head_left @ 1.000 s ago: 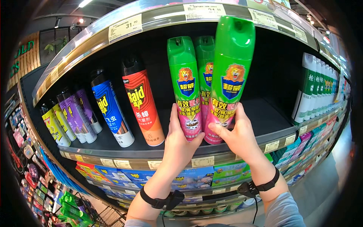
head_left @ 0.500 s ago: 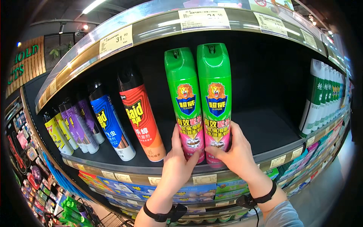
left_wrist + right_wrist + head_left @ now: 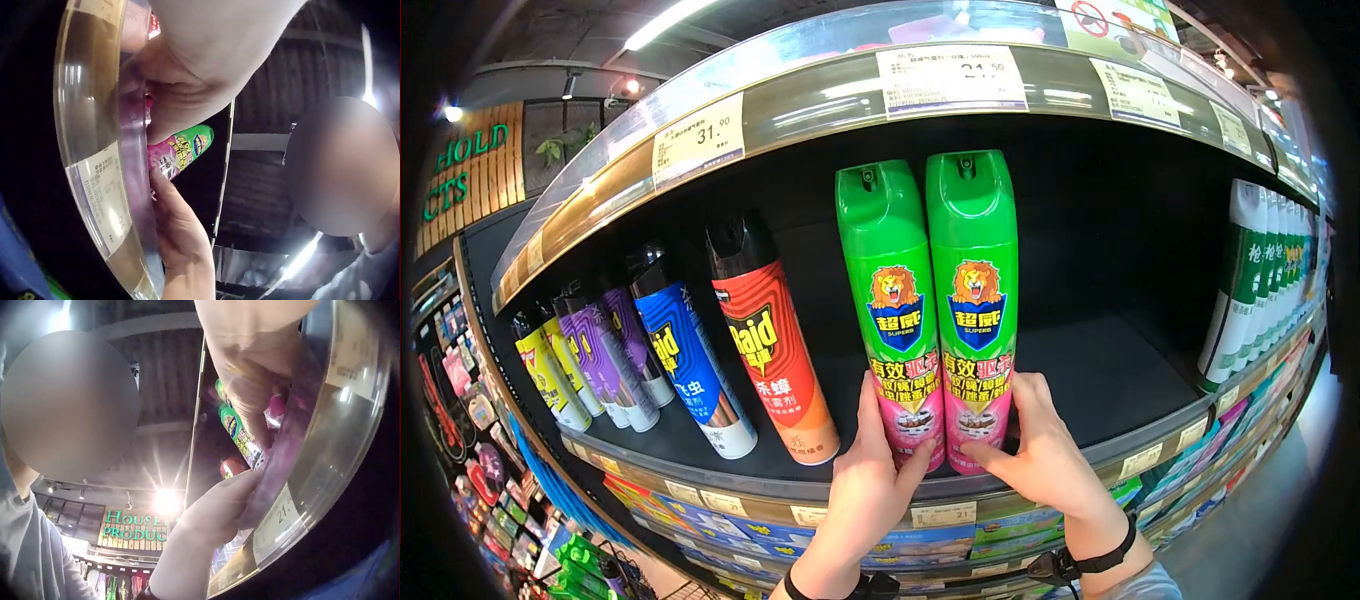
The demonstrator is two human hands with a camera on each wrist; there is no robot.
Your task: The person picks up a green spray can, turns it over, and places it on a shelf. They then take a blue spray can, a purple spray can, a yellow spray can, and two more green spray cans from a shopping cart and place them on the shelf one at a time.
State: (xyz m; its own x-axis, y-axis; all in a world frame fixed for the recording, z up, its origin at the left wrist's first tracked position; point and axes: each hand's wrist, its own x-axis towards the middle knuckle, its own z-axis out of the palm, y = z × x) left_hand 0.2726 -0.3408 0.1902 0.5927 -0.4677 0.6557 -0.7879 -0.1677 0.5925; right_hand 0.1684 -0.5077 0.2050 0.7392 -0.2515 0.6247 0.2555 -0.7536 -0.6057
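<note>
Two matching green-and-pink insect spray cans with lion labels stand side by side at the shelf's front edge, the left can [image 3: 892, 320] and the right can [image 3: 975, 290]. My left hand [image 3: 872, 492] grips the left can low down, thumb across its pink front and fingers along its outer side. Around the base of the right can my right hand [image 3: 1052, 462] holds on in the same way, its thumb over the front. Both wrist views show the hands just above the shelf lip, with a green can top [image 3: 200, 140] beyond them in the left one.
Left of the cans stand a red Raid can [image 3: 775, 370], a blue Raid can [image 3: 690, 360] and several purple and yellow cans [image 3: 610, 360]. White-and-green cans [image 3: 1245, 290] line the right end. Price labels [image 3: 943, 515] run along the shelf lip; a shelf edge [image 3: 950, 80] hangs above.
The right hand has lowered its raised, tilted can onto the shelf beside the left can. A third green can seen between them is now hidden. The head view has tilted upward.
</note>
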